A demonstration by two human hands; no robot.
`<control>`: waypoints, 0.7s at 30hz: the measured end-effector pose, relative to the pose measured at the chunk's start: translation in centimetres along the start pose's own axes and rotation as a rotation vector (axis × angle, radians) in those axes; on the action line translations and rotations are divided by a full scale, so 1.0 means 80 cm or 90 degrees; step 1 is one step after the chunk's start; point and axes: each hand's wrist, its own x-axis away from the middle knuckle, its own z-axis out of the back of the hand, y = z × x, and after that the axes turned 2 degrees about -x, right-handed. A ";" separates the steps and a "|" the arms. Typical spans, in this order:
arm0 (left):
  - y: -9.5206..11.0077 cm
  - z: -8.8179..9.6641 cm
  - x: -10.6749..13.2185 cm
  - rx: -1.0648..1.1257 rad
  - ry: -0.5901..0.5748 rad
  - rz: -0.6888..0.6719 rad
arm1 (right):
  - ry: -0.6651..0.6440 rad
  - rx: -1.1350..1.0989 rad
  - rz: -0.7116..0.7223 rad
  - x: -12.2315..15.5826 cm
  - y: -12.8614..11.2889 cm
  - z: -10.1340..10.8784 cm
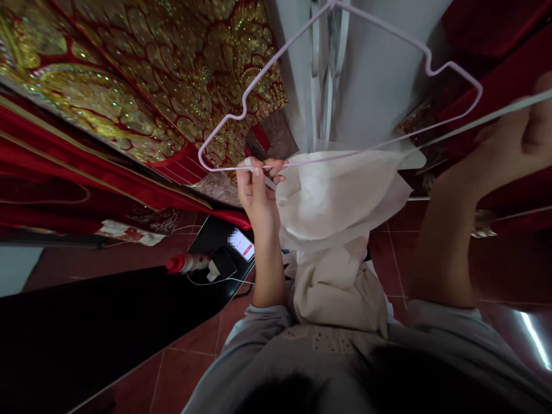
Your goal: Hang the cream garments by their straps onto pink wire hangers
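Note:
My left hand (259, 181) is closed around the lower bar of a pale pink clothes hanger (375, 23), near its left corner. At those fingers is also the edge of a cream-white garment (336, 195), which drapes down behind the bar towards my body. A long white strap (478, 122) stretches from the garment's right side up to the right edge of the view. There my right hand (532, 123), partly cut off and blurred, grips the strap and pulls it taut.
Red and gold sequinned clothes (172, 75) hang at left, with dark red cloth (487, 63) at right. A grey panel (383, 75) with metal bars stands ahead. A black table (107, 322) bears a phone (242, 244) and a red-capped bottle (185, 263). The floor (190, 328) is red tile.

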 end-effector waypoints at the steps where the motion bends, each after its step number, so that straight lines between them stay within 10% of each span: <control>1: 0.000 0.000 0.000 -0.003 0.000 0.000 | 0.089 -0.026 0.123 0.011 -0.017 -0.003; 5: 0.001 -0.001 0.000 0.004 0.005 -0.003 | -0.135 0.008 0.114 0.052 -0.099 -0.031; 10: -0.001 -0.007 0.001 -0.007 0.043 0.009 | -0.663 0.137 0.085 0.078 -0.148 -0.057; 21: 0.009 0.053 -0.020 -0.085 0.113 -0.105 | -0.677 0.251 0.115 0.085 -0.122 -0.051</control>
